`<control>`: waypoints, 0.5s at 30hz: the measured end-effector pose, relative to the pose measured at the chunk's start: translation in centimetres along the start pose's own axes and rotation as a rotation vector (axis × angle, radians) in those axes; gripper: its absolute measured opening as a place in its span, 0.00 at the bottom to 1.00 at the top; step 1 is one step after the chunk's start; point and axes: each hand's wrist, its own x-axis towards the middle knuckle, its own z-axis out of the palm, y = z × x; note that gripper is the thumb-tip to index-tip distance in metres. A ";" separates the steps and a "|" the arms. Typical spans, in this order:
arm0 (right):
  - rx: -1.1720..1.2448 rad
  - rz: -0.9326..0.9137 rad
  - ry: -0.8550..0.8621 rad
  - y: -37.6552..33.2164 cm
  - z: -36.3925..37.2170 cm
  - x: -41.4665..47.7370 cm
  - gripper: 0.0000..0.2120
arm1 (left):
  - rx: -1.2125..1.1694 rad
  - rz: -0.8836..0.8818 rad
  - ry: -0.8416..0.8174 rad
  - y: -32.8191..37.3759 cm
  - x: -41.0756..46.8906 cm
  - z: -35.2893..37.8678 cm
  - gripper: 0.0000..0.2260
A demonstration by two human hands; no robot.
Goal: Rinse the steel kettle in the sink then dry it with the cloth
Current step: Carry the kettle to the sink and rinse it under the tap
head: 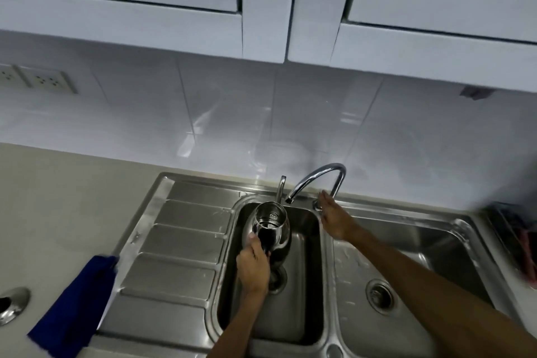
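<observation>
The steel kettle (268, 225) hangs over the small middle basin of the sink (305, 314), its open top facing up under the tap spout (315, 179). My left hand (253, 266) is shut on its black handle. My right hand (334, 219) reaches to the base of the tap, fingers stretched out flat against the tap's handle; no water is visible. The blue cloth (74, 305) lies on the counter, left of the draining board.
A ribbed steel draining board (177, 244) is left of the basin, a larger basin with a drain (379, 295) to the right. A rack with a pink item (523, 247) stands at far right. A round steel lid (11, 304) rests at far left. Wall cabinets hang overhead.
</observation>
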 end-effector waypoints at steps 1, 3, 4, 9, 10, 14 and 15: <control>-0.032 0.003 -0.016 0.5 0.1 0.7 0.33 | 0.006 0.015 -0.011 0.6 0.3 0.4 0.31; -0.059 0.013 -0.037 0.9 0.3 1.6 0.34 | 0.019 0.036 -0.027 1.4 0.8 1.1 0.31; -0.068 0.024 -0.046 1.0 0.5 1.9 0.34 | 0.011 0.032 -0.042 1.5 1.0 1.4 0.31; -0.143 0.029 -0.048 1.8 1.4 3.5 0.36 | -0.017 0.000 -0.115 0.9 2.2 2.6 0.30; -0.139 0.029 -0.048 2.0 1.4 4.0 0.36 | -0.032 0.000 -0.121 0.9 2.3 2.7 0.30; -0.131 0.036 -0.075 2.1 1.2 5.7 0.38 | -0.048 0.012 -0.155 0.6 2.7 3.2 0.29; -0.137 0.041 -0.083 2.0 1.2 6.1 0.38 | -0.061 0.012 -0.158 0.7 2.6 3.3 0.27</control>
